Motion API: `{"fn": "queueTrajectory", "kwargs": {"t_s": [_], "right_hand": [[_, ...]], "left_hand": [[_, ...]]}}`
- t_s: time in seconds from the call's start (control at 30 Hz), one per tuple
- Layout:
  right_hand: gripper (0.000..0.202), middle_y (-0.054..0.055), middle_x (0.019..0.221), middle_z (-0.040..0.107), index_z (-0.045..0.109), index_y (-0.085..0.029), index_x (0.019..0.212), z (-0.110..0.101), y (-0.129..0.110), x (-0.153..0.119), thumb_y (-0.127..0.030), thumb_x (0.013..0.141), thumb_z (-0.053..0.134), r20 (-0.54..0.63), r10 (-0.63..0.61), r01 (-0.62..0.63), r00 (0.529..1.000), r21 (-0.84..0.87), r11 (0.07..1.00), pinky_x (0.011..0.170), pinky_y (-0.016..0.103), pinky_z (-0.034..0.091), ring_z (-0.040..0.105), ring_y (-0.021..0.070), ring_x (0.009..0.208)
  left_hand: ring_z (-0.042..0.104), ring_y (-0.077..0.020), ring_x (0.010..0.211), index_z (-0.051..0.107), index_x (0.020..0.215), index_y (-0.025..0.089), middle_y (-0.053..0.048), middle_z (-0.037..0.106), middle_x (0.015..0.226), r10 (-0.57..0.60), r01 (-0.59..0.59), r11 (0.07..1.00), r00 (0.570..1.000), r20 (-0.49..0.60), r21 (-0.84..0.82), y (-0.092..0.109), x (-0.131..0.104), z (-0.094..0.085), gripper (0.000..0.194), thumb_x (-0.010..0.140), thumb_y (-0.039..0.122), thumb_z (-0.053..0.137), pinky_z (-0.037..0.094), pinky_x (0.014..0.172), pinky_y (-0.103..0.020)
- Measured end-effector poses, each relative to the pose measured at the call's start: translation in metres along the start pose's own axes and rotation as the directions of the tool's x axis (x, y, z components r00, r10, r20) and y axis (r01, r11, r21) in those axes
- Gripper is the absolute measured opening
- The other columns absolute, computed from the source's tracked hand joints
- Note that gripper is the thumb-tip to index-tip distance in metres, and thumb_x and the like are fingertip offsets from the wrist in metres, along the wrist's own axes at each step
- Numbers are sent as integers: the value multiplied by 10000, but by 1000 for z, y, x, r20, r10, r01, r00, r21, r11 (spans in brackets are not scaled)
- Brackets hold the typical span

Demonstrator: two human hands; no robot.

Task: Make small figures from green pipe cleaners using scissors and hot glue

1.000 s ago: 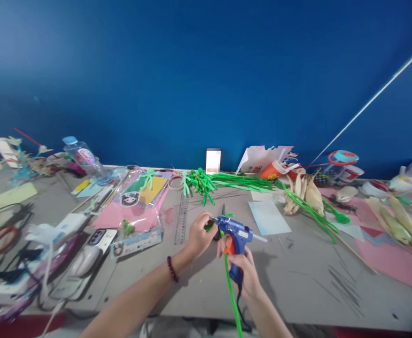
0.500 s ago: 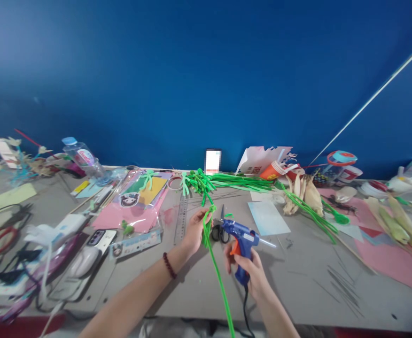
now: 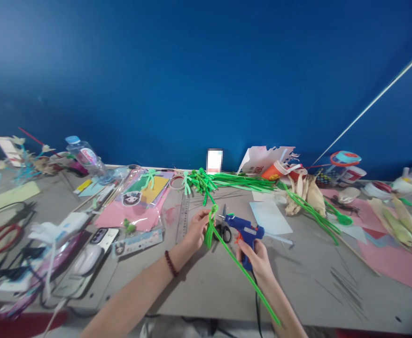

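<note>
Pinched in my left hand (image 3: 198,229) is a bunch of green pipe cleaners (image 3: 210,233), looped at the top, with long stems slanting down to the right past my right wrist. My right hand (image 3: 255,257) is wrapped round the handle of a blue glue gun (image 3: 247,231) with an orange trigger. Its nozzle points left, close to the looped top of the bunch; whether it touches I cannot tell. Black scissors (image 3: 224,232) lie on the table behind, between my two hands. A clear ruler (image 3: 182,219) lies left of them.
Behind my hands lies a pile of green pipe cleaners (image 3: 241,182). Left are a phone (image 3: 100,237), a plastic bottle (image 3: 86,155) and red-handled scissors (image 3: 1,241). Right are red paper cups (image 3: 276,171), dried husks (image 3: 313,195) and pale blue paper (image 3: 271,218). A blue wall (image 3: 206,84) stands behind.
The long green stems have swung from hanging nearly straight down to slanting right. The glue gun has moved slightly right and turned, its nozzle now nearer the looped top.
</note>
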State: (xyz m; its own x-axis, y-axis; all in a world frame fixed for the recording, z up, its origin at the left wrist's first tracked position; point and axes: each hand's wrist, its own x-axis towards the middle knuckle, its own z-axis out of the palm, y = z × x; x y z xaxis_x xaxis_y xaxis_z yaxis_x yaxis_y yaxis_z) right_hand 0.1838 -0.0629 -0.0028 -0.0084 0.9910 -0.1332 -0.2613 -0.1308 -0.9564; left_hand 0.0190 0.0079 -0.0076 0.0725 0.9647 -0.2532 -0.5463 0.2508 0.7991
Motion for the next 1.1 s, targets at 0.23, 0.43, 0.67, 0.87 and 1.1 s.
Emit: {"fn": "queueTrajectory", "kwargs": {"t_s": [0.23,0.43,0.67,0.87,1.1], "right_hand": [[420,-20,440,541,565,-140,727,4,-2,0,-540,673,683,-6,25,-25,1000,-97,995,327,182,361,453,76,315],[410,-17,451,539,545,-144,690,4,2,1,-535,689,669,-16,19,-21,1000,-149,989,329,186,356,460,79,321],[402,-27,463,539,558,-138,784,4,3,1,-520,709,661,-7,-1,0,1000,-155,988,338,187,371,458,79,325],[381,-6,474,545,564,-144,718,4,4,-1,-520,757,608,-44,-79,62,996,-305,950,360,199,402,479,94,350],[394,53,531,633,650,-136,722,-3,20,3,-516,779,561,-66,-328,218,942,-624,751,424,246,475,592,182,455]], "left_hand": [[506,-83,458,579,718,159,20,590,542,-27,25,999,997,65,34,-5,-1,-3,298,593,326,790,328,431,-180],[519,-85,483,592,740,160,14,595,571,-21,17,999,994,106,34,-6,-1,-5,272,629,329,774,337,442,-180],[523,-84,490,605,732,155,16,588,562,-24,21,999,993,115,25,-9,2,-6,260,626,318,778,339,450,-181],[520,-78,483,616,728,150,10,600,553,-21,17,999,994,110,44,-8,1,-5,256,626,321,777,333,446,-172],[551,-92,508,641,717,138,2,621,587,-13,13,1000,998,54,4,-8,2,-6,262,573,282,805,374,478,-183]]}}
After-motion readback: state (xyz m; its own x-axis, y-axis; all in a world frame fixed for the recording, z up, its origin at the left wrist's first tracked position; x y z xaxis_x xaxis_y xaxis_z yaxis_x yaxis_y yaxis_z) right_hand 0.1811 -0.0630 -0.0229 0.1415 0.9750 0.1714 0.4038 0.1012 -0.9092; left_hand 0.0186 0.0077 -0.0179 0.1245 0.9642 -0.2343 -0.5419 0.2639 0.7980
